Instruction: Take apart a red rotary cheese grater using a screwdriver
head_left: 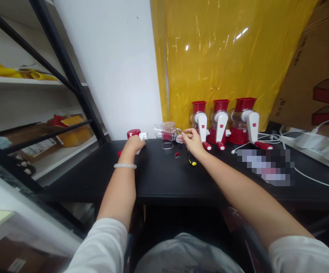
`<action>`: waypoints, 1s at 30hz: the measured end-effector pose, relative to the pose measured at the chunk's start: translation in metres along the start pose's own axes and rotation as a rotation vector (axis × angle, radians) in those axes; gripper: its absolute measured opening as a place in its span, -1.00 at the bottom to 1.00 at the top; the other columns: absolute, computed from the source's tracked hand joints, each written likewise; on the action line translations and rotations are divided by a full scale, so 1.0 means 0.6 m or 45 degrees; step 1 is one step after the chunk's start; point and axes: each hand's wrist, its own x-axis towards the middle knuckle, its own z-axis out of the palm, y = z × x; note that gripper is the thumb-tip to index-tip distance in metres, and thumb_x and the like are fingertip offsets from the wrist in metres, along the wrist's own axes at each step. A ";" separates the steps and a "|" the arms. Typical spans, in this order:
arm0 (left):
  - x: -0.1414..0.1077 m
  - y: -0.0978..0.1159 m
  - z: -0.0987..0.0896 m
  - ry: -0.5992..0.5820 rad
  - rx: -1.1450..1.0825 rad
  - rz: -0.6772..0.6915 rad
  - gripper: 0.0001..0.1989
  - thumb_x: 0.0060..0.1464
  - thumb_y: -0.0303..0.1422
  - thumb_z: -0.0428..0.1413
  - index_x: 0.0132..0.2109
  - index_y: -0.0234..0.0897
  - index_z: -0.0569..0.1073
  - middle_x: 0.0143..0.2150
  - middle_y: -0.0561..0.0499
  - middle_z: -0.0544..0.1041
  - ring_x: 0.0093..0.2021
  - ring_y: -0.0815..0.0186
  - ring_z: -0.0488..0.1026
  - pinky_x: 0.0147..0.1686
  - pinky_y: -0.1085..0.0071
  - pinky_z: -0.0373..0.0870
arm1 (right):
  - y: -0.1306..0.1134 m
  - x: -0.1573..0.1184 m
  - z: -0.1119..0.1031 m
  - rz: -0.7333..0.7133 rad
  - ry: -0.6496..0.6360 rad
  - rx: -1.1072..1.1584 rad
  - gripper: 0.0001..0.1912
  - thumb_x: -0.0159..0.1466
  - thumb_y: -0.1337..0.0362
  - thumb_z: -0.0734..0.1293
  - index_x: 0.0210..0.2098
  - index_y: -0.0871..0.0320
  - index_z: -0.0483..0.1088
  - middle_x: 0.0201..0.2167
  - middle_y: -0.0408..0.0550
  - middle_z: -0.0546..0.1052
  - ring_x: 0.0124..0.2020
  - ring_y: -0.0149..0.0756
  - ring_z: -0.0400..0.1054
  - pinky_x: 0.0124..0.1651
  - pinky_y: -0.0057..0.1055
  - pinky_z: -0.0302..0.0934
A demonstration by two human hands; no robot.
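My left hand (136,143) is closed over red and white grater parts at the left of the black table. A red base (133,132) with a white knob (143,136) shows just beyond it, and a red grip pokes out at its left; my fingertips are mostly hidden. With thumb and fingers pinched, my right hand (194,141) holds the rim of a round metal grating drum (178,136). Left of that drum is a clear plastic grater housing (168,131). Nearer me lie a small red piece (177,155) and a screwdriver (192,162) with a black and yellow handle.
Several assembled red and white rotary graters (220,123) stand along the back right. A pixelated flat item (263,165), white cables and a power strip (320,146) lie farther right. Black-framed shelving (68,68) rises at the left; a yellow plastic sheet (224,49) hangs behind.
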 end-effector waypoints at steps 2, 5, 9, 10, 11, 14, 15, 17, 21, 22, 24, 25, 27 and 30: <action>-0.002 0.007 0.018 -0.072 0.062 -0.051 -0.70 0.10 -0.40 0.26 -0.01 -0.39 0.62 0.09 -0.44 0.68 0.13 -0.13 0.65 0.01 0.25 0.54 | 0.000 0.000 0.000 -0.007 -0.011 -0.016 -0.48 0.15 -0.17 0.54 -0.21 0.04 0.31 -0.45 -0.15 0.62 -0.38 -0.26 0.61 -0.13 -0.24 0.53; -0.007 0.018 0.032 -0.092 0.092 -0.121 -0.59 0.03 -0.40 0.29 0.06 -0.38 0.63 0.14 -0.47 0.67 0.17 -0.17 0.63 0.02 0.19 0.56 | -0.002 -0.001 -0.001 -0.015 -0.034 -0.028 -0.49 0.16 -0.18 0.53 -0.24 0.03 0.33 -0.48 -0.17 0.61 -0.41 -0.25 0.59 -0.16 -0.23 0.53; -0.003 0.016 0.038 -0.105 0.134 -0.204 -0.49 -0.04 -0.39 0.35 0.11 -0.37 0.63 0.14 -0.48 0.66 0.21 -0.25 0.60 0.09 0.06 0.57 | -0.005 -0.003 -0.001 -0.033 -0.052 -0.050 -0.48 0.15 -0.21 0.53 -0.25 0.03 0.35 -0.51 -0.17 0.60 -0.44 -0.26 0.57 -0.21 -0.25 0.50; -0.001 0.013 0.039 -0.114 0.140 -0.217 -0.48 -0.04 -0.38 0.36 0.12 -0.37 0.63 0.14 -0.48 0.66 0.22 -0.26 0.60 0.10 0.03 0.56 | -0.006 -0.003 -0.001 -0.034 -0.053 -0.051 -0.47 0.15 -0.22 0.53 -0.25 0.04 0.35 -0.52 -0.18 0.59 -0.45 -0.26 0.56 -0.22 -0.26 0.49; 0.001 0.010 0.040 -0.123 0.142 -0.225 -0.48 -0.04 -0.38 0.36 0.12 -0.37 0.63 0.15 -0.49 0.65 0.22 -0.27 0.60 0.10 0.02 0.56 | -0.007 -0.004 -0.001 -0.033 -0.054 -0.050 -0.47 0.15 -0.22 0.53 -0.25 0.03 0.35 -0.53 -0.18 0.58 -0.46 -0.27 0.56 -0.23 -0.26 0.49; 0.004 0.002 0.043 -0.142 0.150 -0.229 -0.50 0.01 -0.39 0.34 0.14 -0.37 0.62 0.19 -0.49 0.63 0.24 -0.27 0.59 0.12 0.02 0.57 | -0.008 -0.005 -0.001 -0.026 -0.076 -0.059 -0.49 0.15 -0.22 0.52 -0.28 0.03 0.36 -0.55 -0.19 0.57 -0.48 -0.26 0.55 -0.27 -0.27 0.47; 0.004 0.001 0.044 -0.145 0.156 -0.230 -0.51 0.02 -0.39 0.33 0.13 -0.37 0.62 0.19 -0.48 0.64 0.24 -0.25 0.59 0.12 0.04 0.57 | -0.008 -0.005 -0.001 -0.026 -0.082 -0.068 -0.50 0.16 -0.22 0.52 -0.29 0.03 0.36 -0.56 -0.19 0.57 -0.49 -0.25 0.54 -0.28 -0.27 0.47; 0.004 -0.001 0.044 -0.151 0.167 -0.234 -0.53 0.04 -0.38 0.32 0.13 -0.37 0.63 0.18 -0.46 0.65 0.24 -0.22 0.60 0.11 0.09 0.58 | -0.008 -0.006 -0.001 -0.032 -0.083 -0.088 -0.52 0.18 -0.20 0.51 -0.31 0.03 0.37 -0.57 -0.18 0.56 -0.50 -0.25 0.53 -0.30 -0.27 0.46; 0.006 -0.004 0.045 -0.152 0.165 -0.237 -0.54 0.06 -0.37 0.33 0.13 -0.37 0.63 0.19 -0.44 0.65 0.24 -0.21 0.60 0.11 0.11 0.57 | -0.012 -0.007 -0.001 -0.032 -0.097 -0.108 -0.57 0.23 -0.15 0.49 -0.33 0.04 0.37 -0.57 -0.18 0.56 -0.51 -0.27 0.52 -0.30 -0.29 0.47; 0.007 -0.005 0.045 -0.147 0.165 -0.240 -0.54 0.06 -0.36 0.33 0.13 -0.36 0.63 0.19 -0.43 0.65 0.24 -0.20 0.60 0.11 0.12 0.57 | -0.014 -0.008 0.000 -0.023 -0.107 -0.113 -0.58 0.23 -0.14 0.49 -0.34 0.04 0.36 -0.58 -0.18 0.55 -0.51 -0.28 0.52 -0.30 -0.30 0.47; 0.010 -0.007 0.046 -0.130 0.174 -0.247 -0.53 0.04 -0.34 0.36 0.12 -0.33 0.64 0.17 -0.39 0.67 0.22 -0.19 0.62 0.10 0.14 0.58 | -0.017 -0.009 0.000 -0.003 -0.124 -0.126 -0.61 0.25 -0.10 0.48 -0.34 0.05 0.35 -0.59 -0.19 0.54 -0.51 -0.29 0.52 -0.30 -0.32 0.47; 0.011 -0.007 0.046 -0.123 0.181 -0.247 -0.52 0.02 -0.34 0.38 0.12 -0.31 0.65 0.17 -0.38 0.67 0.22 -0.18 0.62 0.09 0.15 0.59 | -0.019 -0.009 -0.001 0.004 -0.129 -0.132 -0.62 0.26 -0.09 0.47 -0.34 0.05 0.35 -0.59 -0.19 0.54 -0.51 -0.30 0.51 -0.31 -0.34 0.47; 0.013 -0.008 0.045 -0.121 0.190 -0.247 -0.51 -0.02 -0.33 0.41 0.10 -0.29 0.66 0.16 -0.37 0.68 0.21 -0.18 0.63 0.08 0.16 0.59 | -0.021 -0.009 -0.001 0.009 -0.133 -0.141 -0.63 0.27 -0.07 0.47 -0.34 0.05 0.34 -0.58 -0.20 0.54 -0.52 -0.32 0.51 -0.31 -0.36 0.46; 0.010 -0.005 0.042 -0.121 0.186 -0.248 -0.51 0.00 -0.29 0.42 0.11 -0.28 0.66 0.16 -0.35 0.69 0.21 -0.18 0.63 0.08 0.17 0.59 | -0.022 -0.009 -0.001 0.005 -0.142 -0.159 -0.62 0.28 -0.08 0.47 -0.34 0.06 0.34 -0.58 -0.20 0.54 -0.53 -0.33 0.51 -0.31 -0.37 0.45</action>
